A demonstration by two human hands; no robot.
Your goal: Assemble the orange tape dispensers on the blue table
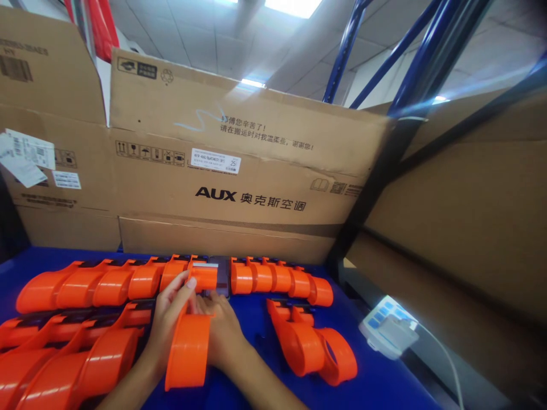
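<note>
Both hands are around one orange plastic tape dispenser [188, 350], held upright over the blue table. A pale serrated strip shows at its upper end, and its wide curved part hangs toward me. My left hand [167, 313] grips the dispenser from the left, thumb on its upper part. My right hand [222, 327] is closed against its right side, with the fingers partly hidden behind it. A dark flat object [223, 279] lies just behind the dispenser; what it is I cannot tell.
Rows of orange dispensers stand at the back left [109, 285], front left [64, 364] and back right [273, 279]. Two more [314, 347] lie at right on the blue surface [376, 387]. A white power strip [387, 327] with a cable sits beyond. Cardboard panels [239, 228] and a rack post [371, 171] bound the back.
</note>
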